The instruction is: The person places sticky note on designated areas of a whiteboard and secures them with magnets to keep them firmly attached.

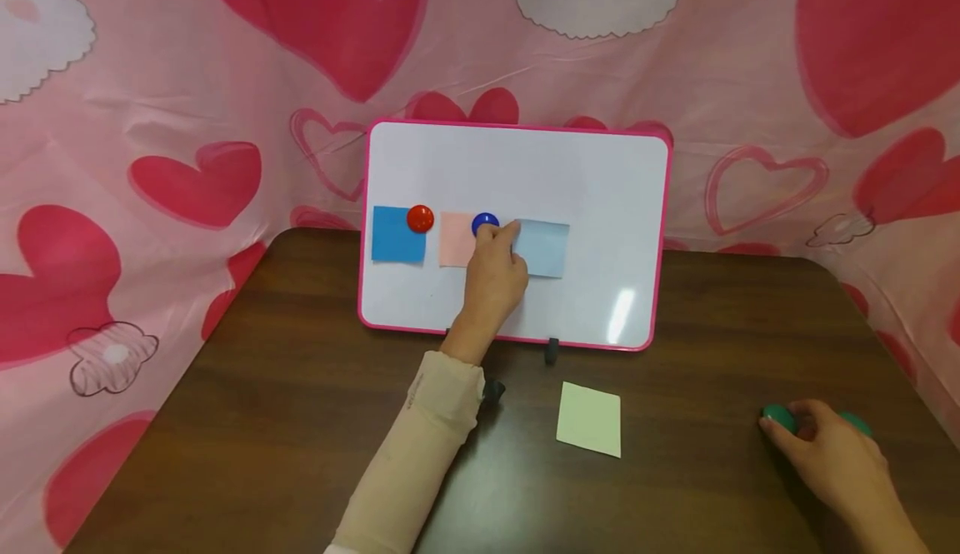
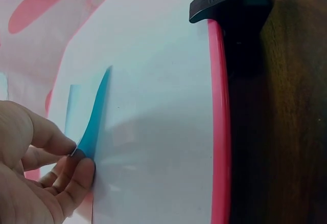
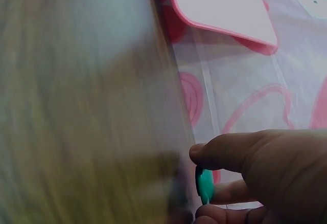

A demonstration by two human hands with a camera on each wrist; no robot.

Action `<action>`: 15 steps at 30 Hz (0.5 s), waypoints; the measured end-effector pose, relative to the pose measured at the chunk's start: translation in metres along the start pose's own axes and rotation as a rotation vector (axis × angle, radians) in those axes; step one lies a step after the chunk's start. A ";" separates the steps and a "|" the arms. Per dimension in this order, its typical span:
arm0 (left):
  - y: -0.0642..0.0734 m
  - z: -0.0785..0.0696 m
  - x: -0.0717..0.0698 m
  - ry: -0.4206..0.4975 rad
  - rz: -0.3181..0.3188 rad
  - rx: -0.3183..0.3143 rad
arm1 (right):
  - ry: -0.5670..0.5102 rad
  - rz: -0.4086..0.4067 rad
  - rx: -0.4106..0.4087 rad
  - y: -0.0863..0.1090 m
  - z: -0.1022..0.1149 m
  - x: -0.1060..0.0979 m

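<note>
My left hand (image 1: 495,275) pinches the left edge of a light blue paper note (image 1: 543,248) at the whiteboard (image 1: 600,179). In the left wrist view the note (image 2: 96,116) bends away from the board, its edge between thumb and fingers. Left of it a pink note (image 1: 453,239) is under a blue round magnet (image 1: 484,222), partly hidden by the hand. A darker blue note (image 1: 396,237) has a red round magnet (image 1: 421,218) at its upper right corner. Over the table's right side, my right hand (image 1: 843,458) holds a green round magnet (image 1: 778,417) between thumb and fingers.
A pale green note (image 1: 589,419) lies on the brown table (image 1: 270,421) before the board. Another green magnet (image 1: 855,423) shows beyond my right hand. Black feet (image 1: 552,351) prop the board's lower edge. A pink heart-patterned cloth (image 1: 225,62) hangs behind.
</note>
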State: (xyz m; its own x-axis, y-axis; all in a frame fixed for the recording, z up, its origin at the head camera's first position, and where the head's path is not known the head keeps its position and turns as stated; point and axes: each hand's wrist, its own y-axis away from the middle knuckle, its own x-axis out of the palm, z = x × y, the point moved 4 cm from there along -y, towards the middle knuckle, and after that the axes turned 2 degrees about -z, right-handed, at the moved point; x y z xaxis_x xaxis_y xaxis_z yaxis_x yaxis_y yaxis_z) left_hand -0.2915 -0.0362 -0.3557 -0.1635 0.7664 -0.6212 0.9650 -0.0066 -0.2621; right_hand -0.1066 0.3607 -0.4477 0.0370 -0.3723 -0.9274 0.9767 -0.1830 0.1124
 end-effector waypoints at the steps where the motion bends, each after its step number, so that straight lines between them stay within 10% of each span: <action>1: 0.000 0.000 0.000 0.001 0.002 -0.002 | 0.000 -0.003 -0.002 0.000 0.001 0.000; 15: -0.001 0.000 0.000 -0.066 0.042 0.029 | -0.039 -0.186 -0.085 -0.001 0.038 -0.009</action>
State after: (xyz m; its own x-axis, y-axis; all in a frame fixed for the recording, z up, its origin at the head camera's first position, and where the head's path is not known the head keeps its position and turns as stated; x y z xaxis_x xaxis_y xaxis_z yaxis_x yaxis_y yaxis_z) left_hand -0.2925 -0.0365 -0.3557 -0.1370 0.7212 -0.6791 0.9651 -0.0572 -0.2555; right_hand -0.1156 0.3300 -0.4260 -0.1522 -0.3748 -0.9145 0.9803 -0.1754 -0.0912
